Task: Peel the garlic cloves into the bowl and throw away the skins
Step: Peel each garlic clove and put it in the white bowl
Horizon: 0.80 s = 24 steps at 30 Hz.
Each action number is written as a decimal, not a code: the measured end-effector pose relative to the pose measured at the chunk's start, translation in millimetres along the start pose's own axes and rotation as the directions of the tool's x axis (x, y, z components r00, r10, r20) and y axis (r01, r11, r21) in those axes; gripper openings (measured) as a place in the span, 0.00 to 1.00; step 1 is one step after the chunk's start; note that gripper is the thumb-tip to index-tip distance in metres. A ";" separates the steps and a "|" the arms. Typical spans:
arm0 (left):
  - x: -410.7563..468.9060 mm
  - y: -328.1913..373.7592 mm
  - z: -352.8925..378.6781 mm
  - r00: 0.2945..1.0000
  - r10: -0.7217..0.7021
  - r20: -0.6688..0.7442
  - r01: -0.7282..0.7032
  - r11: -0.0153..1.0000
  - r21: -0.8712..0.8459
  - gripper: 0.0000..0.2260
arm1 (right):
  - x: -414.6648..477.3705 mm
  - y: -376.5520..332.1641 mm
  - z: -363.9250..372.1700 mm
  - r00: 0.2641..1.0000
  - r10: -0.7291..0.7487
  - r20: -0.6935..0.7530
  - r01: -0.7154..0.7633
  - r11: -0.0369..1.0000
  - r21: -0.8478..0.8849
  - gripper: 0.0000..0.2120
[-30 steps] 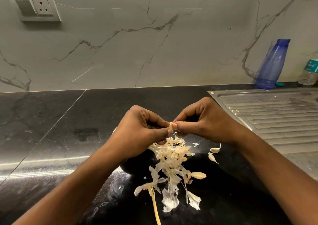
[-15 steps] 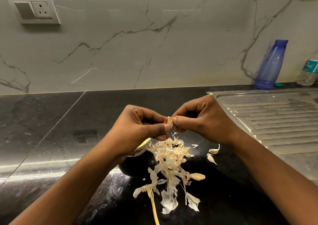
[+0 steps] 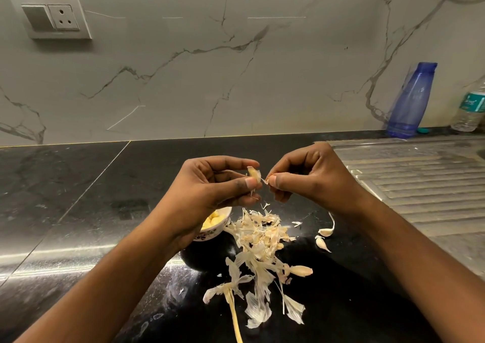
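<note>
My left hand (image 3: 217, 185) pinches a small garlic clove (image 3: 253, 172) between thumb and fingertips above the counter. My right hand (image 3: 307, 178) pinches a strip of skin (image 3: 265, 181) still joined to that clove. Below my left hand, partly hidden by the wrist, stands a small white bowl (image 3: 214, 231) holding peeled yellow cloves (image 3: 214, 221). A pile of papery skins (image 3: 258, 240) and a dry stalk (image 3: 234, 313) lie on the black counter in front of me. Three unpeeled cloves lie nearby: two to the right (image 3: 326, 231) (image 3: 322, 244) and one lower down (image 3: 301, 270).
The steel sink drainboard (image 3: 420, 185) fills the right side. A blue bottle (image 3: 412, 101) and a clear water bottle (image 3: 471, 109) stand against the marble wall at the far right. A wall socket (image 3: 52, 17) is at the upper left. Black counter (image 3: 78, 198) stretches left.
Both hands have risen a little and drawn slightly apart, pulling a strip of skin away from the clove. The bowl with peeled cloves now shows below my left hand.
</note>
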<state>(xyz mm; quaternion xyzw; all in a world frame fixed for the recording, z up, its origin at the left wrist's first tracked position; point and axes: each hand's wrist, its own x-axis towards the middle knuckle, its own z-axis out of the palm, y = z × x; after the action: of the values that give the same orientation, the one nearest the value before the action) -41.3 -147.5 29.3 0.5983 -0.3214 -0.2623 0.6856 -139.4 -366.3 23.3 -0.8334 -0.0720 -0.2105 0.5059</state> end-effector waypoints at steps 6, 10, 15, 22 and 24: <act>1.8 -0.1 -0.9 0.999 -0.009 -0.048 0.007 0.998 -0.054 0.16 | 0.2 -1.2 -3.5 1.000 0.000 0.008 0.000 1.000 -0.019 0.02; 3.0 -2.3 -1.8 0.998 0.018 -0.058 -0.020 0.999 -0.030 0.15 | 1.4 -1.5 -2.2 1.000 -0.008 -0.008 0.008 1.000 0.016 0.07; 4.0 -5.2 -0.9 0.993 0.066 -0.093 -0.065 0.998 0.011 0.15 | 1.2 -2.5 2.0 0.999 0.051 0.021 -0.050 0.999 -0.011 0.06; 3.0 -10.4 2.3 0.976 0.175 -0.128 -0.151 0.972 0.179 0.11 | 3.0 0.1 8.6 0.994 0.083 0.069 -0.077 0.993 -0.084 0.08; 3.2 -10.2 1.7 0.975 0.185 -0.127 -0.159 0.969 0.190 0.10 | 3.3 0.9 8.0 0.994 0.076 0.074 -0.069 0.993 -0.096 0.07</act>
<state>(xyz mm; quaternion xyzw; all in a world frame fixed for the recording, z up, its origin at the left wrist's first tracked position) -40.2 -152.5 19.8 0.6446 -0.3442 -0.1280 0.6706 -133.9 -360.0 20.7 -0.8657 -0.0515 -0.1626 0.4707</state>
